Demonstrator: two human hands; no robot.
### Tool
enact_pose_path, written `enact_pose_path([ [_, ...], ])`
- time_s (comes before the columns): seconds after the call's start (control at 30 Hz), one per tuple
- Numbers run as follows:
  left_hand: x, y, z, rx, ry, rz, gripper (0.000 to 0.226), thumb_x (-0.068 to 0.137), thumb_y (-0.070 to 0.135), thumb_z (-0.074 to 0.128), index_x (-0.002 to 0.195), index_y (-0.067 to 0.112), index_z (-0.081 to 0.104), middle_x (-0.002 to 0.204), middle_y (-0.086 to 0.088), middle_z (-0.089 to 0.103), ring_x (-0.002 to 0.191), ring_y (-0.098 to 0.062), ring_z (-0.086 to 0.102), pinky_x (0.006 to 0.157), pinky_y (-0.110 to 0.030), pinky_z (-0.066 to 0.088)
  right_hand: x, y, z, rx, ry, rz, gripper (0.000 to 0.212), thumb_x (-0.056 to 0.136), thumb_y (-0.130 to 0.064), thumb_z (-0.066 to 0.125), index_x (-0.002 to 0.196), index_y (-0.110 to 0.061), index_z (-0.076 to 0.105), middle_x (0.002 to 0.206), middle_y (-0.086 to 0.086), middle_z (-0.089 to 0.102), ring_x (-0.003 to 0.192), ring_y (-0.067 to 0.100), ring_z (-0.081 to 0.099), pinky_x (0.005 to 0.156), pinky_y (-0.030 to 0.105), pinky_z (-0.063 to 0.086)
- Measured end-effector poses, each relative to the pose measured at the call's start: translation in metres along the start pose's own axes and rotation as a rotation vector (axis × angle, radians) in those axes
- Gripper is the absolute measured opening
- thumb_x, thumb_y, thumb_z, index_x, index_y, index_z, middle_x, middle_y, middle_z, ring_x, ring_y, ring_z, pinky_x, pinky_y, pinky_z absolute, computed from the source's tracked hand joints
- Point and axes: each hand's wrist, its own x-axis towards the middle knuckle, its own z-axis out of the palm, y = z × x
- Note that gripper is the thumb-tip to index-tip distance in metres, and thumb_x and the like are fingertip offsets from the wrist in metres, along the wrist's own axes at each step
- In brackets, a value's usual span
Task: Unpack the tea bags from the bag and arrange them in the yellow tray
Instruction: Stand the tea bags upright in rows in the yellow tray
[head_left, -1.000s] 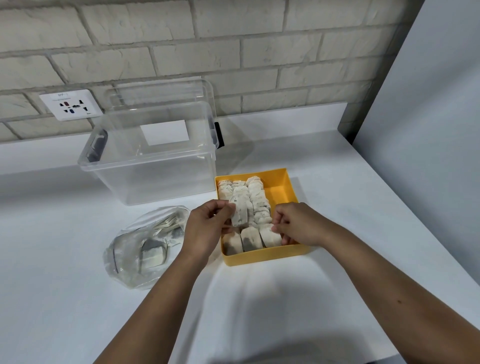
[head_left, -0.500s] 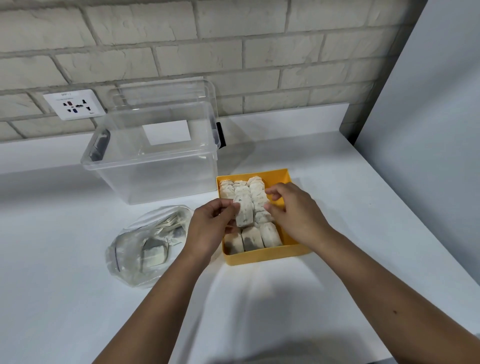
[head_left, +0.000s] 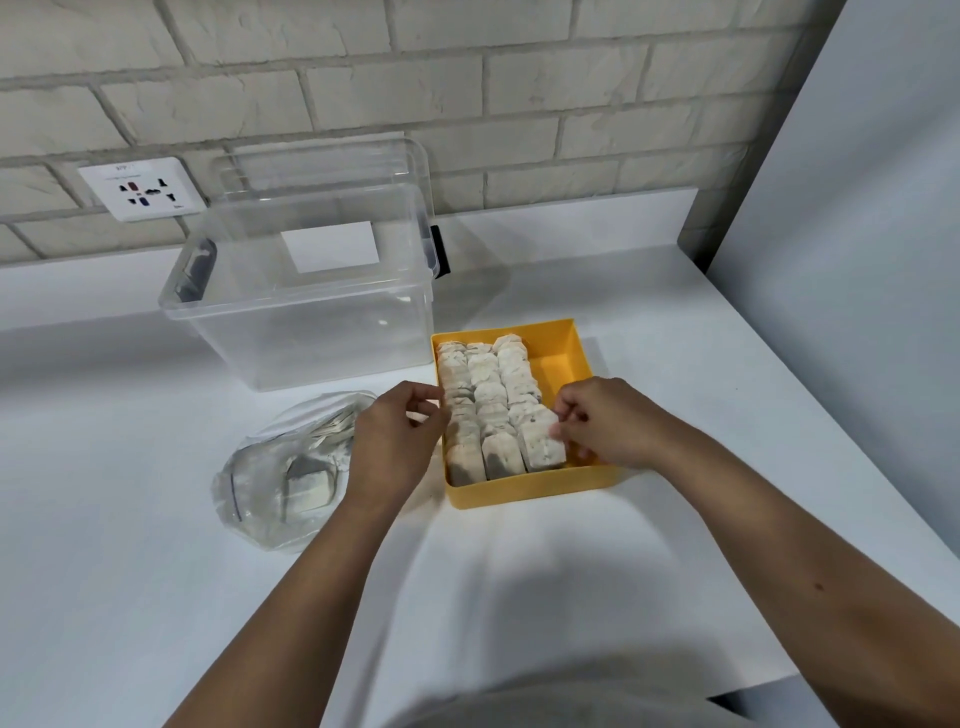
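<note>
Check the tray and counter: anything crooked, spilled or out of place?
Nothing stands out. The pale paper tea bags lie in three tidy rows in the rectangular yellow plastic tray; a few sit in the clear plastic bag. No spill shows on the white counter.

Left hand (head_left: 395, 441): back up, fingers curled in, thumb tip close to index tip; nothing visible in the pinch.
Left forearm (head_left: 311, 597): bare, straight, running back and left from the grip.
Right hand (head_left: 613, 426): knuckles up, fingers curled, fingertips (head_left: 566, 415) against the side of a tea bag (head_left: 543, 449); whether they pinch it is unclear.
Right forearm (head_left: 779, 545): bare, running back and right from the grip.
Spacing: hands level, apart, grips facing each other.
</note>
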Motion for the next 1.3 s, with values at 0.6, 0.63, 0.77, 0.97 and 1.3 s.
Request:
enact_pose_path([
  [0.6,-0.012,-0.006,-0.005,-0.106,-0.050,-0.075,0.014,0.090,0.010,0.067,0.098,0.020,0.072,0.082,0.000,0.070,0.066,-0.018,0.069,0.062,-0.029,0.061,0.003,-0.011,0.021,-0.322,0.130,0.149,0.029,0.090,-0.039,0.060,0.110,-0.018,0.060,0.103,0.004,0.064,0.093,0.024,0.061,0.078,0.034,0.052],
  [0.63,-0.014,-0.007,-0.009,-0.134,-0.051,-0.069,0.013,0.090,0.011,0.068,0.096,0.022,0.072,0.082,0.000,0.070,0.068,-0.017,0.069,0.062,-0.028,0.060,0.000,-0.013,0.020,-0.321,0.163,0.137,0.033,0.090,-0.041,0.059,0.114,-0.019,0.058,0.104,0.003,0.064,0.094,0.024,0.061,0.077,0.033,0.052],
  [0.77,-0.022,-0.017,-0.045,-0.172,0.041,-0.026,0.015,0.091,0.014,0.068,0.092,0.028,0.073,0.078,0.008,0.072,0.071,-0.018,0.070,0.068,-0.032,0.058,-0.013,-0.034,0.024,-0.151,0.240,0.024,0.033,0.089,-0.045,0.061,0.118,-0.029,0.056,0.105,-0.010,0.068,0.098,0.016,0.062,0.073,0.028,0.048],
  [0.97,-0.028,-0.045,-0.109,-0.043,0.211,-0.069,0.016,0.090,0.019,0.068,0.089,0.035,0.072,0.079,0.010,0.073,0.074,-0.012,0.070,0.069,-0.023,0.049,-0.016,-0.088,0.063,0.022,0.281,-0.150,0.020,0.091,-0.037,0.061,0.110,-0.032,0.063,0.101,-0.014,0.068,0.090,0.007,0.062,0.074,0.026,0.051],
  [1.3,-0.011,-0.083,-0.115,0.502,0.314,0.280,0.033,0.082,0.017,0.075,0.114,0.027,0.069,0.118,0.007,0.063,0.110,-0.015,0.050,0.079,-0.027,0.043,0.035,-0.143,0.135,0.084,0.090,-0.408,0.033,0.092,-0.017,0.060,0.125,-0.018,0.060,0.125,-0.002,0.056,0.112,0.015,0.057,0.093,0.028,0.046],
])
